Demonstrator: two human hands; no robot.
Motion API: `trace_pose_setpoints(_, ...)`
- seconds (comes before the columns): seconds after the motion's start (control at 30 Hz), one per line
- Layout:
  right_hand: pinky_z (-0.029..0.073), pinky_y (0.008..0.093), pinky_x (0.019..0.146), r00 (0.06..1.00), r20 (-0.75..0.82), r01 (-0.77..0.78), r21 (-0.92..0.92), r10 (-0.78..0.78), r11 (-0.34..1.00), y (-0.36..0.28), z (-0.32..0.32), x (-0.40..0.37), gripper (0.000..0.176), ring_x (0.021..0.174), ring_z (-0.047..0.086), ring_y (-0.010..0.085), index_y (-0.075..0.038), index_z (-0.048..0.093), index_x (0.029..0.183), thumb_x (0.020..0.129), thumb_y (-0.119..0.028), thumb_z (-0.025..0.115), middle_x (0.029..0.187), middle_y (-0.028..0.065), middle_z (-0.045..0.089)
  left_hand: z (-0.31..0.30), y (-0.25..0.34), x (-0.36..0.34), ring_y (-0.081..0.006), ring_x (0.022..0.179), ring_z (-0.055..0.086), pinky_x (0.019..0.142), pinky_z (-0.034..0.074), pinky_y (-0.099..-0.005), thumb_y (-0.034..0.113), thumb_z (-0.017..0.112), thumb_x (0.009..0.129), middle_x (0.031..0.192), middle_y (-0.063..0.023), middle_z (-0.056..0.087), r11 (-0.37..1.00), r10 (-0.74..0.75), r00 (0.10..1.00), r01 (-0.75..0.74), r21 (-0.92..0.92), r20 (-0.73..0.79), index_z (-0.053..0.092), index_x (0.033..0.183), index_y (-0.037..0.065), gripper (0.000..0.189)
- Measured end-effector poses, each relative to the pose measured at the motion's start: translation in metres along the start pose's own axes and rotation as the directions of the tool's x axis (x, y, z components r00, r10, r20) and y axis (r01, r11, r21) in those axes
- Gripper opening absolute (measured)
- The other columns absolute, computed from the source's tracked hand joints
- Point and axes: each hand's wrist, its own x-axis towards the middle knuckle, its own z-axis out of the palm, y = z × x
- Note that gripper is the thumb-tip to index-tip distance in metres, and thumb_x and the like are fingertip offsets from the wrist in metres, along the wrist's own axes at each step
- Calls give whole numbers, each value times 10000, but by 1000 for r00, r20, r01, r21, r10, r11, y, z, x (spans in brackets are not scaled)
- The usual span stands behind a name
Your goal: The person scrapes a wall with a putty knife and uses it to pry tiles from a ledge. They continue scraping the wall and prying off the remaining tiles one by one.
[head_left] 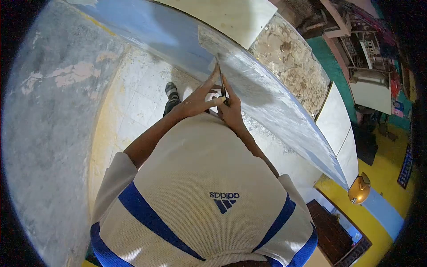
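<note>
Your flat tool [223, 84] is thin and dark, seen almost on its edge; it is at the low wall [271, 102], but whether it touches I cannot tell; your right hand [230, 110] grasps its lower end, and your left hand [195, 103] grips it also, fingers stretched along it; the wall is part blue, part greyish white; speckled pale tiles [138, 100] cover the floor; a golden helmet [359, 190] is at far right.
</note>
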Motion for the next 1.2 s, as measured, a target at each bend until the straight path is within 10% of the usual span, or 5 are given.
trace_pose_setpoints(0.13,508,345,959,993,-23,113,22,-112,993,8,4,1,705,1107,635,214,-148,331,1586,943,17,569,1266,169,645,8,-2,3,-331,1282,533,1050,470,-420,333,689,937,1684,-205,16,994,73,997,-76,-80,-37,-121,1601,100,1073)
trace_pose_setpoints(0.3,503,367,982,965,-21,262,24,-261,965,14,14,6,649,1134,625,225,-147,313,1591,1002,-17,553,1282,168,634,7,2,3,-350,1295,521,1091,433,-456,488,622,959,1532,-269,370,996,62,996,-66,-61,-68,-108,1611,124,1044)
trace_pose_setpoints(0.7,493,332,970,995,-66,76,-47,-79,996,6,30,31,660,1131,611,198,-151,350,1579,967,2,543,1325,162,632,-48,13,2,-329,1352,488,1091,448,-434,400,621,982,1659,-243,124,992,39,999,-43,122,31,-72,1606,73,988)
trace_pose_setpoints(0.8,493,327,963,982,-20,187,98,-186,977,2,43,44,677,1123,616,199,-173,373,1572,944,44,501,1292,160,654,-59,20,3,-320,1343,497,1076,459,-428,403,627,982,1647,-243,170,973,-231,965,230,23,121,-76,1601,49,1001)
trace_pose_setpoints(1.2,515,326,864,993,-115,-13,-25,10,1000,-14,37,11,657,989,620,177,-175,422,1548,945,44,565,1218,167,681,-40,7,6,-355,1310,523,1049,485,-441,466,697,927,1642,-312,-4,997,37,996,-41,62,77,-143,1548,-62,1171)
